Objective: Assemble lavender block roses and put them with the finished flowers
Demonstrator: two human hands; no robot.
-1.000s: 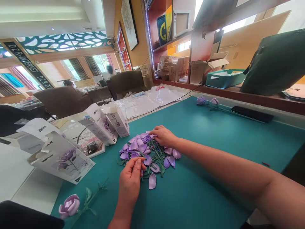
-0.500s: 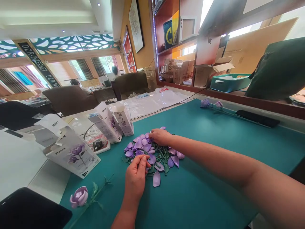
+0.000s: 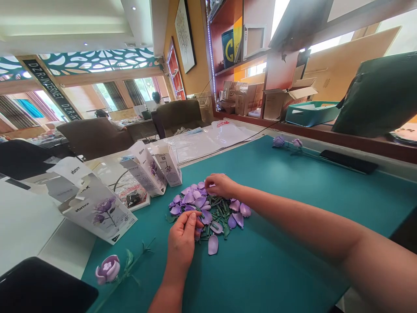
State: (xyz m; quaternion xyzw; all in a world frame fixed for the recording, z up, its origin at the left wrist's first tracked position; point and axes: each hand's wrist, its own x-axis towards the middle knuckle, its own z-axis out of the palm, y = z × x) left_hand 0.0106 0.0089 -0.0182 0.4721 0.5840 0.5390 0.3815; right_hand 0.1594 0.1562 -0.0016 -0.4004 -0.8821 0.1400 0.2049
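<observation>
Centrally, we log the petal pile (image 3: 208,208): left hand (image 3: 182,239) at its near edge pinches seemingly one purple piece; right hand (image 3: 220,186), curled, grips petals on its far edge.

Both hands, left hand (image 3: 180,241) and right hand (image 3: 220,185), on purple petal pile (image 3: 208,208), teal mat (image 3: 293,195).

Left hand (image 3: 182,241) perhaps pinches something (hidden by fingers) over the petals (image 3: 208,208).

Loose heap of purple petals (image 3: 195,201) and green stems (image 3: 219,209); flat on teal mat (image 3: 286,191)
</observation>
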